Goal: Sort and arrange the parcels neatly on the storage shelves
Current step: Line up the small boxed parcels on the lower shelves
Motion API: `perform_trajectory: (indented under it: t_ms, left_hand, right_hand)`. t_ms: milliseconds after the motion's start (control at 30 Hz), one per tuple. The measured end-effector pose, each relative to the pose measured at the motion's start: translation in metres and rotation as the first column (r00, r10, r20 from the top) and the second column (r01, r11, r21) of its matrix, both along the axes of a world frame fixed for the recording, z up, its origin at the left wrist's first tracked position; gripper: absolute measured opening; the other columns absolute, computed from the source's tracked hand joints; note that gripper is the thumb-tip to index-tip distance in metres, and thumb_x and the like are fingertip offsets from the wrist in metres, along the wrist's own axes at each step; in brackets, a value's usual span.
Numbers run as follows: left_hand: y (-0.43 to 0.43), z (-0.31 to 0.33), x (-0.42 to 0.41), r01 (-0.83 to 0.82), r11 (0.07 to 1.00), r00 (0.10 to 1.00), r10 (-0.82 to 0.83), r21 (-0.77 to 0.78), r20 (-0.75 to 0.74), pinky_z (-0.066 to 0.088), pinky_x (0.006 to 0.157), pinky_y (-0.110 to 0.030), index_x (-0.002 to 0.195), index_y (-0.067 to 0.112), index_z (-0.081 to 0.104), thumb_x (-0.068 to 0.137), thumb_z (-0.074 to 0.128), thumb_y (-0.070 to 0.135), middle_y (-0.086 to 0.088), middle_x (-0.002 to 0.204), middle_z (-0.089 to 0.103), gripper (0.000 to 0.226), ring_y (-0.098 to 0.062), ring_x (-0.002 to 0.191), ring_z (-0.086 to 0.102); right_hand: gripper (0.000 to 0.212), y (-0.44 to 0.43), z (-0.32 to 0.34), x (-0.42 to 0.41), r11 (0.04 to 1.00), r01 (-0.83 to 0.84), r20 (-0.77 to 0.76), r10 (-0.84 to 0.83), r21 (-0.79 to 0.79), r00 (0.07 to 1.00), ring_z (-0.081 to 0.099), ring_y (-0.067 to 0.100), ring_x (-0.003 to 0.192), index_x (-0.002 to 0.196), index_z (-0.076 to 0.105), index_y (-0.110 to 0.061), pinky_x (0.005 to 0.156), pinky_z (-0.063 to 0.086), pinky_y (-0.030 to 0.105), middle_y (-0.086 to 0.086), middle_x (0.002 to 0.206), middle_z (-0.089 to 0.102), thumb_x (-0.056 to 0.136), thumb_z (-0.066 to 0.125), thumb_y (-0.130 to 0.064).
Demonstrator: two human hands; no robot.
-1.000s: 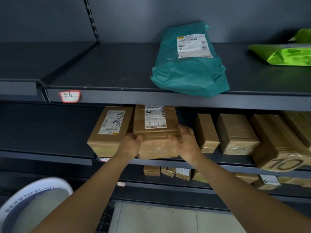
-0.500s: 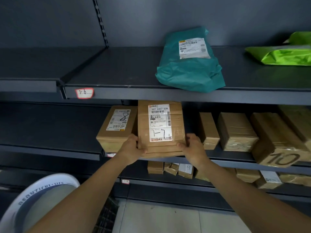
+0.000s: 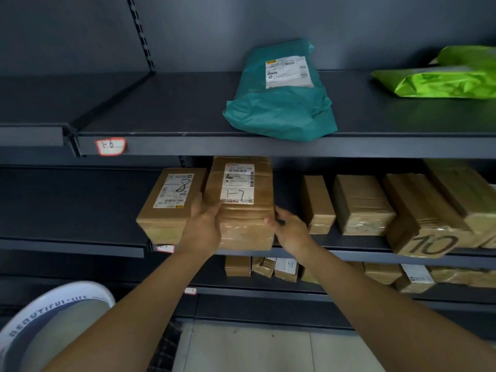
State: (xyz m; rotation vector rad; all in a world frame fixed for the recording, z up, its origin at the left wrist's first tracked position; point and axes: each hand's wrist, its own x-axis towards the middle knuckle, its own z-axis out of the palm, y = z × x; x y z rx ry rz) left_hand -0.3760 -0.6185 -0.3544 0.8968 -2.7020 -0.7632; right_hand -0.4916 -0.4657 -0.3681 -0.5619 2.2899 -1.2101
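A brown cardboard parcel with a white label marked "1-7" lies flat at the front of the middle shelf. My left hand grips its left side, thumb on top, squeezed between it and a neighbouring brown parcel marked "8". My right hand holds its right front corner with curled fingers. The two parcels sit side by side, touching.
Several brown boxes fill the middle shelf to the right, one marked "10". A teal mailer bag and a green bag lie on the upper shelf. Small boxes sit below. A white round rim is at bottom left.
Half a second ago the "1-7" parcel was tipped up with its label facing me; it now lies flat on the shelf beside the "8" parcel. Both hands stayed on it.
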Motion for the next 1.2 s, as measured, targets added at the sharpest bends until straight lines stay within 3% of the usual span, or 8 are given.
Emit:
perform_trajectory:
  t_ms: [133,300,533,667,733,933,1067,1200]
  left_hand:
    - [0.015,-0.002,-0.009,0.089,0.931,0.995,-0.067,-0.354,0.074,0.025,0.108,-0.052,0.142,0.022,0.04,0.097,0.046,0.036,-0.004,0.155,0.022,0.048,-0.032,0.139,0.021]
    - [0.029,-0.002,-0.027,0.257,0.847,0.958,-0.286,-0.465,0.007,0.041,0.101,-0.048,0.127,0.004,0.056,0.092,0.047,0.039,-0.014,0.131,0.056,0.051,-0.033,0.122,0.049]
    - [0.03,-0.02,-0.033,0.305,0.881,0.944,-0.329,-0.362,-0.004,0.041,0.1,-0.039,0.12,0.002,0.062,0.088,0.041,0.05,-0.012,0.123,0.062,0.061,-0.03,0.114,0.055]
    - [0.02,-0.022,-0.033,0.313,0.881,0.942,-0.335,-0.354,-0.002,0.036,0.103,-0.036,0.125,0.007,0.06,0.087,0.057,0.043,-0.007,0.128,0.059,0.052,-0.026,0.119,0.05]
    - [0.017,-0.023,-0.035,0.308,0.884,0.942,-0.335,-0.35,-0.016,0.033,0.106,-0.034,0.127,0.008,0.059,0.087,0.061,0.038,-0.005,0.131,0.057,0.05,-0.025,0.122,0.048]
    - [0.021,-0.025,-0.034,0.277,0.903,0.95,-0.31,-0.329,-0.049,0.029,0.104,-0.029,0.124,0.006,0.06,0.086,0.057,0.044,-0.008,0.128,0.06,0.054,-0.026,0.12,0.05]
    - [0.022,-0.024,-0.033,0.288,0.897,0.947,-0.319,-0.335,-0.04,0.03,0.104,-0.03,0.125,0.007,0.06,0.086,0.046,0.051,-0.006,0.129,0.059,0.06,-0.025,0.121,0.049]
    - [0.023,-0.024,-0.035,0.264,0.904,0.953,-0.298,-0.338,-0.054,0.025,0.106,-0.029,0.128,0.008,0.057,0.087,0.063,0.033,-0.006,0.133,0.056,0.049,-0.025,0.124,0.045]
  right_hand:
    - [0.045,0.013,-0.002,-0.013,0.995,0.068,-0.228,-0.05,0.069,0.972,0.046,0.022,0.125,0.138,0.047,-0.018,0.098,0.036,0.027,0.007,0.137,0.049,0.096,0.049,-0.036]
    - [0.051,0.053,-0.008,-0.036,0.913,0.294,-0.652,-0.041,0.284,0.757,0.041,0.029,0.119,0.136,0.042,-0.008,0.099,0.036,0.034,0.014,0.13,0.047,0.094,0.053,-0.033]
    - [0.075,0.044,-0.024,-0.061,0.833,0.309,-0.494,-0.049,0.46,0.868,0.035,0.035,0.127,0.143,0.022,0.002,0.101,0.036,0.04,0.02,0.14,0.036,0.092,0.052,-0.044]
    - [0.075,0.036,-0.036,-0.074,0.835,0.344,-0.43,-0.146,0.429,0.891,0.037,0.038,0.126,0.142,0.021,-0.001,0.097,0.041,0.044,0.021,0.137,0.036,0.089,0.06,-0.037]
    - [0.075,0.037,-0.036,-0.07,0.84,0.358,-0.486,-0.132,0.407,0.864,0.039,0.035,0.123,0.137,0.028,-0.005,0.094,0.042,0.044,0.017,0.133,0.037,0.082,0.068,-0.035]
    - [0.079,0.05,-0.049,-0.036,0.776,0.225,-0.698,0.35,0.59,0.625,0.04,0.03,0.117,0.137,0.035,-0.012,0.094,0.037,0.043,0.013,0.131,0.039,0.077,0.068,-0.049]
    - [0.072,0.057,-0.057,-0.031,0.815,0.095,-0.649,0.379,0.572,0.66,0.035,0.028,0.122,0.14,0.035,-0.018,0.099,0.033,0.043,0.01,0.137,0.035,0.084,0.056,-0.058]
    - [0.088,0.062,-0.061,-0.041,0.901,0.133,-0.528,0.117,0.412,0.841,0.022,0.031,0.134,0.148,0.019,-0.019,0.111,0.024,0.046,0.01,0.149,0.022,0.08,0.064,-0.053]
